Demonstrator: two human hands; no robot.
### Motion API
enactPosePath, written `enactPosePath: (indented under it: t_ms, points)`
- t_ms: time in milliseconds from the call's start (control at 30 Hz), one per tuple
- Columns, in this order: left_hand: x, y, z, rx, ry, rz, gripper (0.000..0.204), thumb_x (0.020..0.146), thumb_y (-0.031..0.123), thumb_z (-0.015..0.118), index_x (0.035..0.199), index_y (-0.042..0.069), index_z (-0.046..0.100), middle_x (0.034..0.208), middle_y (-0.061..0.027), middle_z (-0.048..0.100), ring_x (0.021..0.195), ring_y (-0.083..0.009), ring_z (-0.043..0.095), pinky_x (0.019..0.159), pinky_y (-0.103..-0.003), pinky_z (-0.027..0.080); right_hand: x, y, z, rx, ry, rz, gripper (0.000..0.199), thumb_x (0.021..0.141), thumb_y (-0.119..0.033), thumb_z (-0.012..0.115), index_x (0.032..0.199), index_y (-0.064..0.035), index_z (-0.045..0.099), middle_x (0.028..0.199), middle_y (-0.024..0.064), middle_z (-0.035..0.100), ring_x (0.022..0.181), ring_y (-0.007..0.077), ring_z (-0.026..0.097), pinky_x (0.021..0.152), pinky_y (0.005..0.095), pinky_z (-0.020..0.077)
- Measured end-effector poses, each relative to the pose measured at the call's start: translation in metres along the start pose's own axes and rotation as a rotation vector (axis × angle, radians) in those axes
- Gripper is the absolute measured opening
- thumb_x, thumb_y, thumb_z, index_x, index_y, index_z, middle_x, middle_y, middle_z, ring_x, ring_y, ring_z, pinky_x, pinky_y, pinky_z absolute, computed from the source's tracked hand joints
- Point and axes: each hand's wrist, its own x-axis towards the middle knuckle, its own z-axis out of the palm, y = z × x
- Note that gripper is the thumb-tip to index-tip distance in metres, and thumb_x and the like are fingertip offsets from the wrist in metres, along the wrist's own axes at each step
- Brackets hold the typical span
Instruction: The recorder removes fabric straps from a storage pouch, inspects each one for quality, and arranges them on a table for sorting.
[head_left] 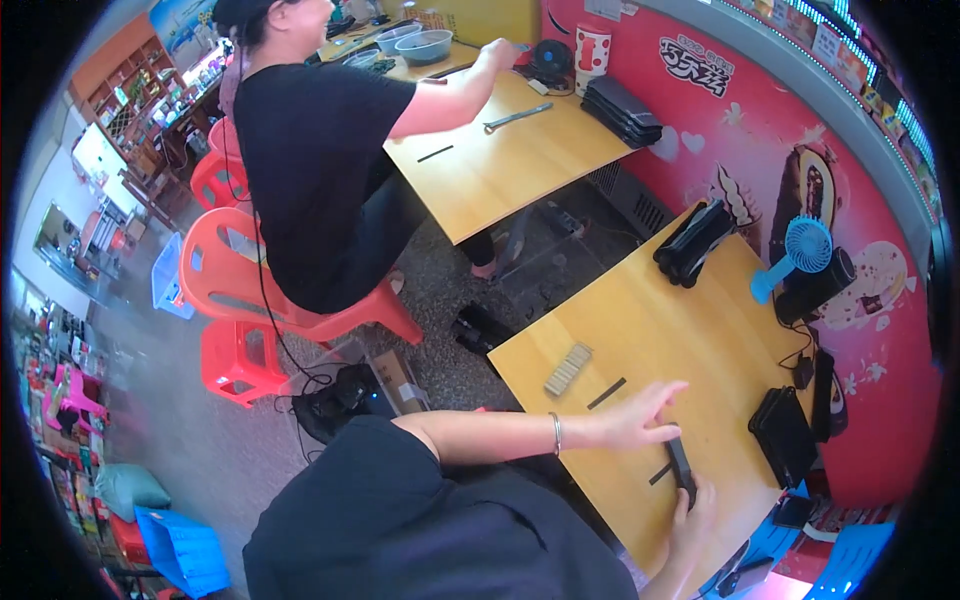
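Observation:
A slim, black, bar-shaped object (680, 466) stands out against the yellow wooden table (640, 310); its exact kind I cannot make out. My right hand (697, 508) closes on its near end. By the far end is my left hand (640, 416), with a bracelet on the wrist, fingers stretched apart and the thumb close to or touching the object. A thin black strip (661, 473) lies flat just left of the object, and another black strip (607, 393) is farther left. Beyond that strip rests a ridged beige block (568, 369) of small segments.
Black cases (785, 437) are piled at the table's right edge, more black cases (693, 243) at its far corner. A blue fan (806, 245) stands beside a dark cylinder (820, 287). At another table (480, 180), a person (320, 130) sits on a red chair (215, 262).

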Motion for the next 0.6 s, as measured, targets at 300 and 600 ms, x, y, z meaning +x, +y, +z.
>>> enactPosePath:
  t_ms: [300,600]
  points:
    - [-0.015,-0.025,0.011,0.188,-0.014,0.176,0.068,0.086,0.022,0.063,0.140,0.003,0.026,0.118,-0.0102,0.043,0.097,-0.0158,0.048,0.075,-0.027,0.047,-0.020,-0.016,-0.031,0.138,0.214,0.194,0.017,0.085,0.001,0.055,0.102,0.0020,0.059,0.092,0.0136,0.058,0.087,0.0242,0.058,0.080,0.0310,0.0445]
    - [-0.016,0.056,-0.008,-0.602,-0.251,0.064,0.063,0.086,0.016,0.064,0.137,0.002,0.029,0.130,-0.0117,0.045,0.111,-0.0217,0.053,0.077,-0.029,0.051,0.000,-0.100,-0.052,0.658,0.176,0.223,0.026,0.078,0.006,0.061,0.103,-0.0014,0.060,0.092,0.0069,0.061,0.082,0.0143,0.058,0.077,0.0267,0.0472]
